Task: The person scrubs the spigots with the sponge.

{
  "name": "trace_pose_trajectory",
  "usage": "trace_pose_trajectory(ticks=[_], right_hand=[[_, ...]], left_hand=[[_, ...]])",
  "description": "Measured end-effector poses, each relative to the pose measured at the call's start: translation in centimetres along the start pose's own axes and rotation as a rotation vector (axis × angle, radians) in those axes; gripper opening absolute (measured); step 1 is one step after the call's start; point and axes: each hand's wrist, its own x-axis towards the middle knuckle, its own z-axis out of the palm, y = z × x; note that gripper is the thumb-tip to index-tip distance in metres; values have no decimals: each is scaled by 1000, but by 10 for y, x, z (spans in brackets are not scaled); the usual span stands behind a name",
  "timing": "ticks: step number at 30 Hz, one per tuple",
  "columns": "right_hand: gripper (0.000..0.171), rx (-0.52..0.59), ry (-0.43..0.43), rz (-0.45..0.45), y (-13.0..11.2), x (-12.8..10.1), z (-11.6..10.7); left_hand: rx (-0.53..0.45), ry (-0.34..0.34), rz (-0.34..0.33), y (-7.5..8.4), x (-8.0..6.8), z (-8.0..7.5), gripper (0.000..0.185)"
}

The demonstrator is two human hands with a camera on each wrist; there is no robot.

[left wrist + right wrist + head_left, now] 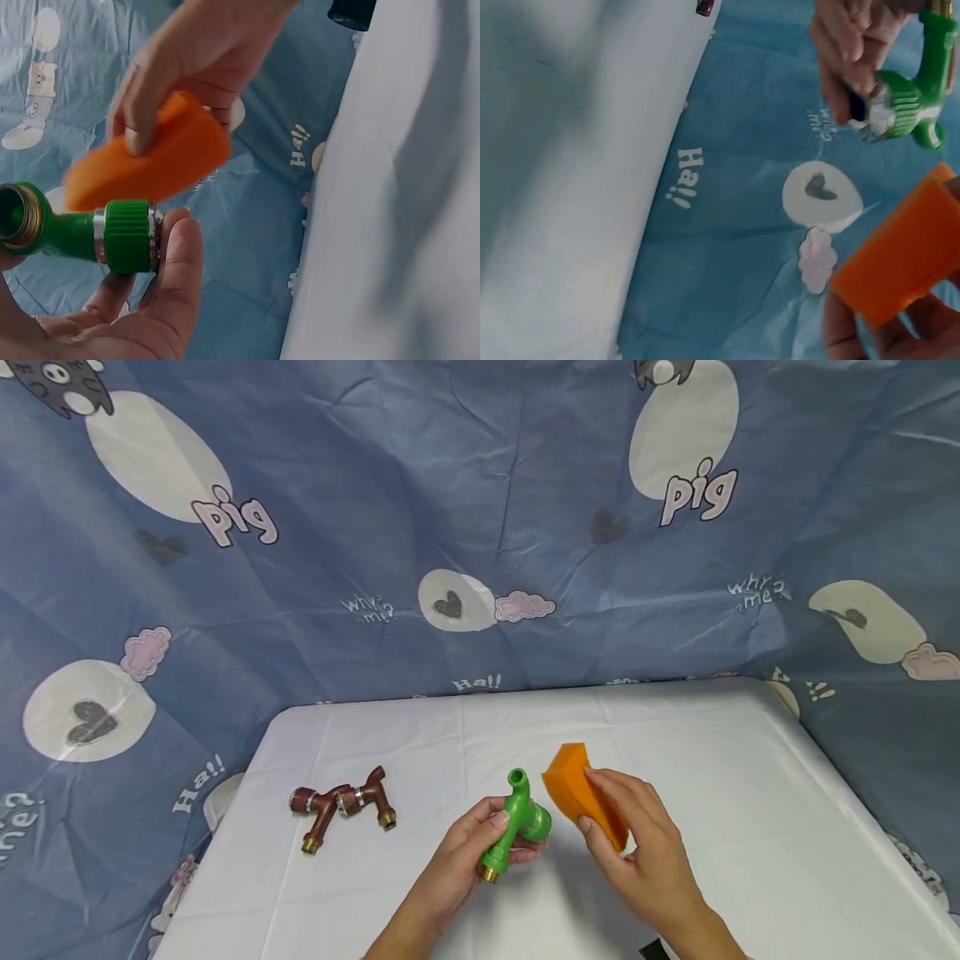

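Note:
My left hand [468,843] grips a green faucet [516,827] above the table, its brass threaded end pointing down toward me and its spout up. In the left wrist view the ribbed green knob [127,236] with silver rings lies by the fingertips. Just to the right, my right hand [645,843] holds an orange sponge [581,793] between thumb and fingers. A small gap separates sponge and faucet in the head view. The right wrist view also shows the sponge [900,255] apart from the faucet [919,97].
Two brown faucets [322,814] with brass ends lie side by side on the left of the white-covered table [420,743]. A small black object [655,950] shows at the front edge by the right forearm. Blue printed cloth [450,527] hangs behind the table.

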Motion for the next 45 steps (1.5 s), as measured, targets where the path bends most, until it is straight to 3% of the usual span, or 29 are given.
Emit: trace_pose_trajectory(ticks=[10, 14, 21, 27, 34, 45], right_hand=[[43, 116, 69, -325, -36, 3, 27], [39, 131, 59, -382, -42, 2, 38], [39, 50, 27, -329, -29, -1, 40], [42, -19, 19, -239, -10, 0, 34], [44, -77, 17, -134, 10, -2, 26], [52, 27, 64, -16, 19, 1, 10]], left_hand=[[4, 101, -15, -3, 4, 1, 52], [-7, 98, 4, -6, 4, 2, 46], [16, 88, -15, -7, 3, 3, 48], [3, 54, -4, -8, 6, 2, 56], [-28, 69, -16, -8, 6, -3, 51], [79, 140, 21, -11, 8, -10, 58]])
